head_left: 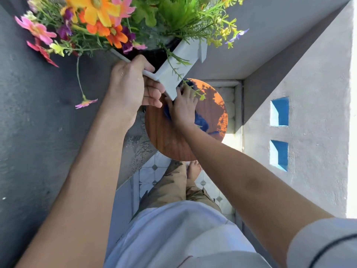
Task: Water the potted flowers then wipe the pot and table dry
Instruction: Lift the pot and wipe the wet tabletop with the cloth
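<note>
A white square pot (185,60) full of colourful flowers (100,22) is lifted and tilted above a small round wooden table (166,140). My left hand (133,84) grips the pot's near corner and rim. Below it, my right hand (183,107) presses a dark blue cloth (201,120) against the tabletop, close to the pot's lower corner. Most of the cloth is hidden under the hand. The far edge of the table lies in bright sunlight.
A dark grey wall (38,132) runs along the left, close to the table. A pale plastered wall (309,132) with two blue openings stands on the right. Patterned floor tiles (152,171) and my bare foot (193,168) show below the table.
</note>
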A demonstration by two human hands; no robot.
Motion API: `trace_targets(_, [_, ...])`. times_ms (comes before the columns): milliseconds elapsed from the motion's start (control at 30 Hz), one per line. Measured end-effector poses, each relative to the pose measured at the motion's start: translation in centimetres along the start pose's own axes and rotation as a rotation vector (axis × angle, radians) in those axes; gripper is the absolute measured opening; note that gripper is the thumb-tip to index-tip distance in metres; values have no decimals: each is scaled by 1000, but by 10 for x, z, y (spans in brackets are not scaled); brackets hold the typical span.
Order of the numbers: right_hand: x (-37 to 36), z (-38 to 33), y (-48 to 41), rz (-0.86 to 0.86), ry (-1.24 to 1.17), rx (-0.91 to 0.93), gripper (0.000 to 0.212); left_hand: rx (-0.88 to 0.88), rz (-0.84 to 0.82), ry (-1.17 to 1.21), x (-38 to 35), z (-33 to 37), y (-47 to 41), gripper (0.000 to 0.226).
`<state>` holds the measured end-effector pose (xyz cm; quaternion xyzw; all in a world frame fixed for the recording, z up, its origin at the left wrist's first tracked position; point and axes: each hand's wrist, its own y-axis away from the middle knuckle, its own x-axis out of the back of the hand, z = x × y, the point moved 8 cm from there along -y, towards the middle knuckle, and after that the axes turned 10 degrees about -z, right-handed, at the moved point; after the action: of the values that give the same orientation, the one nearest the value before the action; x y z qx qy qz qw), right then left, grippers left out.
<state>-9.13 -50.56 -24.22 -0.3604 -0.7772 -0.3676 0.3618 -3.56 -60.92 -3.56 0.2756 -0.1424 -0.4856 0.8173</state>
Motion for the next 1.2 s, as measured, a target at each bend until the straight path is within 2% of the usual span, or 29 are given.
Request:
trace_targets(167, [-46, -45, 69, -129, 54, 297, 31, -2, -5, 11, -2, -1, 2, 25])
trace_targets(233, [-58, -42, 92, -173, 51, 340, 27, -3, -5, 13, -2, -1, 0, 25])
trace_targets(433, [-37, 27, 132, -162, 75, 309, 20, 18, -12, 26, 1, -2, 0, 27])
trace_targets(600, [10, 86, 110, -51, 39, 54, 20, 14, -2, 32, 2, 2, -1, 30])
trace_targets(667, [21, 96, 88, -50, -43, -42, 20, 15, 0, 31, 1, 1, -1, 31])
trace_targets(767, [37, 98, 53, 48, -54, -143, 23, 30, 9, 34, 1, -1, -2, 30])
trace_targets(900, [47, 70, 1, 71, -93, -244, 25, 33, 8, 37, -1, -3, -1, 29])
trace_targets(1000, [45, 29, -24, 86, -43, -153, 34, 36, -22, 44, -6, -3, 0, 27])
trace_targets(1067, [33, 1, -22, 1, -52, -64, 42, 30, -24, 47, -7, -1, 0, 26])
trace_targets(1133, [2, -13, -8, -184, -42, -38, 51, 21, -7, 40, -7, 0, 1, 26])
trace_targets(1167, [-10, -23, 2, -218, 5, 18, 57, 17, 4, 36, -6, 0, 1, 26])
trace_targets(1200, [-21, -30, 9, -190, -51, 73, 57, 15, 11, 34, -6, -1, 1, 26])
